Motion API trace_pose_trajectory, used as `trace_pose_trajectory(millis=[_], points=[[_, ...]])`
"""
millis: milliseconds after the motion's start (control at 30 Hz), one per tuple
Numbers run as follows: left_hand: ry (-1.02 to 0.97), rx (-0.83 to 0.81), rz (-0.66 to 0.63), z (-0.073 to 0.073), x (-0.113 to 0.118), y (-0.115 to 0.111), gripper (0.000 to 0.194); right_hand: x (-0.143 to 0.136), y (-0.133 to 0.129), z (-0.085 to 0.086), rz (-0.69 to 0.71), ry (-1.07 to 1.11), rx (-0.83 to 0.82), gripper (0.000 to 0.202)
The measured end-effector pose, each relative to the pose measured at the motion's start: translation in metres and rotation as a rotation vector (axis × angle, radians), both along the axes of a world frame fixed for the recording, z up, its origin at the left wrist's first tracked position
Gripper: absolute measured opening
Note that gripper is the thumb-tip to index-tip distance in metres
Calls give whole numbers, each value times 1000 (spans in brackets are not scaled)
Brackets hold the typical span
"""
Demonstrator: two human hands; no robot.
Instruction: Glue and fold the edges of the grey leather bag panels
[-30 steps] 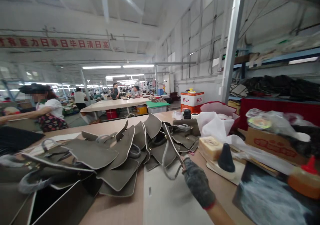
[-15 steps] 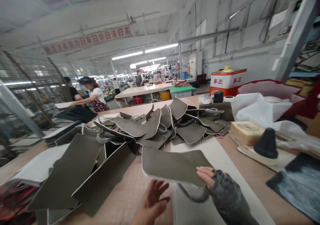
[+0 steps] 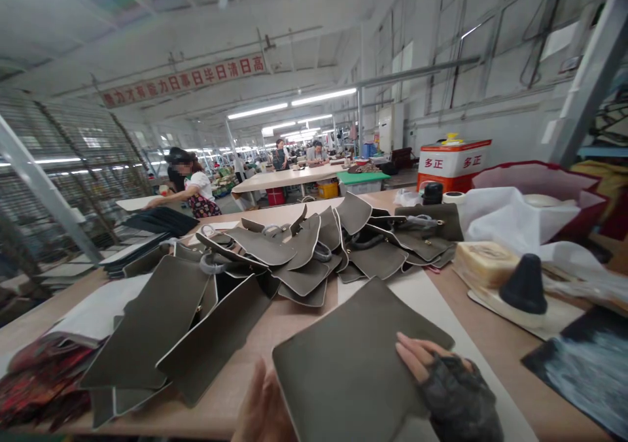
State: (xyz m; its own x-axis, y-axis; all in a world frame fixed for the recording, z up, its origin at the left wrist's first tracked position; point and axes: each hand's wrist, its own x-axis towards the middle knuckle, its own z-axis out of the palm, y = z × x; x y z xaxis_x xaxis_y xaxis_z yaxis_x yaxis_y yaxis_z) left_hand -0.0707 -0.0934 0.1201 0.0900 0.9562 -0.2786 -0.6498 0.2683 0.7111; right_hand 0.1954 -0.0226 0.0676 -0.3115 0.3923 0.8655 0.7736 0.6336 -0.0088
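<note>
A grey-brown leather bag panel (image 3: 353, 363) with pale cut edges lies tilted in front of me over the table. My right hand (image 3: 436, 376), in a dark fingerless glove, grips it near its right edge, fingertips flat on the upper face and thumb hidden. Beside the panel's lower left edge is my left hand (image 3: 265, 406), bare, its fingers stretched out; whether it touches the edge I cannot tell. Similar bag pieces (image 3: 265, 246), some with wrapped handles and small metal fittings, form a heap beyond. Two larger leather pieces (image 3: 152, 318) rest at the left.
A pale sheet (image 3: 422, 305) lies under the work on the brown table (image 3: 260, 344). To the right stand a black cone (image 3: 524, 285), a wrapped yellowish block (image 3: 485, 262) and a smeared dark board (image 3: 583, 370). A co-worker (image 3: 196, 190) handles sheets at far left.
The panel has swung up and turned, showing a broader face; its grey handle is now hidden. My left hand has shifted left and lower, its fingers straighter. My right hand keeps its hold.
</note>
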Motion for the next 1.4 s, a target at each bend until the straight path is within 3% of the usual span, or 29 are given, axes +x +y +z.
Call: trace_pose_trajectory(millis=[133,233,300,400,467,533,600,800,900,967,1000,1067,1133,1167,1267,1400], points=[[79,-39,73,-8,14,0,62,-26,-15,-4,-37,-226,171,44],[291,-41,211,-2,15,9,46,-44,-20,-11,154,-243,193,30],[392,-31,248,4,10,13,40,-43,-15,-12,230,-119,103,23],[494,12,241,8,0,15,35,-30,-2,1,139,220,-184,26],[531,56,232,8,-5,15,36,-26,5,16,115,488,-510,30],[552,93,211,8,-9,15,38,-28,8,32,215,675,-885,35],[564,114,179,6,-14,16,37,-34,8,43,377,726,-1174,32],[595,141,167,-4,-29,36,52,-49,-1,41,667,807,-1523,28],[828,248,395,-11,-25,47,64,-57,-4,34,696,953,-1570,29],[1114,376,538,-14,-13,49,56,-63,-3,29,654,1056,-1551,30],[1239,430,525,-15,-4,48,45,-67,-2,27,640,1100,-1535,30],[1363,462,318,-16,17,45,27,-74,1,23,638,1142,-1494,30],[1328,395,83,-21,38,43,31,-79,3,21,626,1126,-1449,29],[1283,348,24,-24,46,44,33,-81,3,20,605,1099,-1430,29],[1143,241,10,-38,59,50,35,-87,1,16,526,1019,-1400,31],[1038,224,10,-50,52,56,33,-91,-2,5,498,977,-1399,35]])
